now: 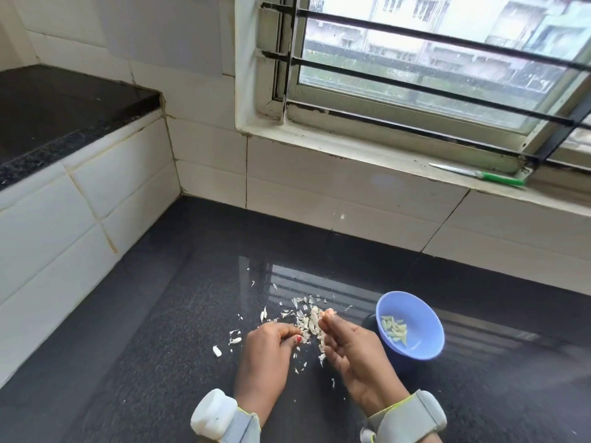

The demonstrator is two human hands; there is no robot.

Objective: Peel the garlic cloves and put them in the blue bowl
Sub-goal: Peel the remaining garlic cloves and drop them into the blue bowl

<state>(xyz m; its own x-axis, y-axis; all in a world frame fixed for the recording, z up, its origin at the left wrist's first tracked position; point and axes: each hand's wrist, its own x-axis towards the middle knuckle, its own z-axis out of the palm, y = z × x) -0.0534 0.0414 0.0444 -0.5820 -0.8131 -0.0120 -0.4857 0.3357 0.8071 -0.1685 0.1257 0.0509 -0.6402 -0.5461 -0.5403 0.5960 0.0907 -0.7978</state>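
A blue bowl (425,318) stands on the black counter at the right and holds several peeled garlic cloves (395,329). A heap of white garlic skins (308,318) lies between my hands. My right hand (355,353) is just left of the bowl, its fingertips pinching a small garlic clove (329,312) above the heap. My left hand (268,350) has its fingers curled down at the edge of the skins; what it holds is hidden. One loose clove (217,351) lies to the left of my left hand.
The black granite counter (160,314) runs to a white tiled wall (351,203) at the back and left. A green-handled knife (479,175) lies on the window sill at the upper right. A higher black ledge (64,103) stands at the far left.
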